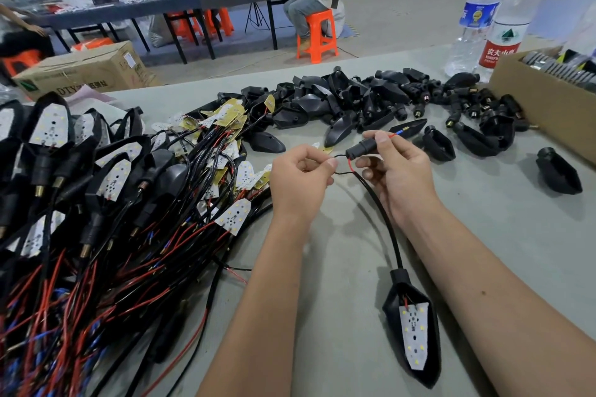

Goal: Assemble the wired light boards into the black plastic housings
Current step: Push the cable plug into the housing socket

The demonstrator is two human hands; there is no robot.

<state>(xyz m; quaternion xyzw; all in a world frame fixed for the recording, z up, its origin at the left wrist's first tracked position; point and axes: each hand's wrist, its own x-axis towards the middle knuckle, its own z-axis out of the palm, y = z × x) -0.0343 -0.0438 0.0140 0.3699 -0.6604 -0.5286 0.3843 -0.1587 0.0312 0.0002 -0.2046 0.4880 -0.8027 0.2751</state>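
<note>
Nearest: pointed black plastic housing (pixel 429 354) holding white light board (pixel 414 337), on bare grey table (pixel 483 219) near its front edge. Right hand (pixel 398 171) grips small black sleeve (pixel 361 148); left hand (pixel 298 176) pinches, apparently, thin black wire (pixel 342 173).

Two water bottles (pixel 493 13) stand beside a cardboard box (pixel 532 100) — its grey contents perhaps metal parts.

Two water bottles (pixel 493 14) stand on the tabletop (pixel 338 261). Two cardboard boxes (pixel 545 100) are about. Black housings (pixel 351 100) lie heaped, too many to count.
</note>
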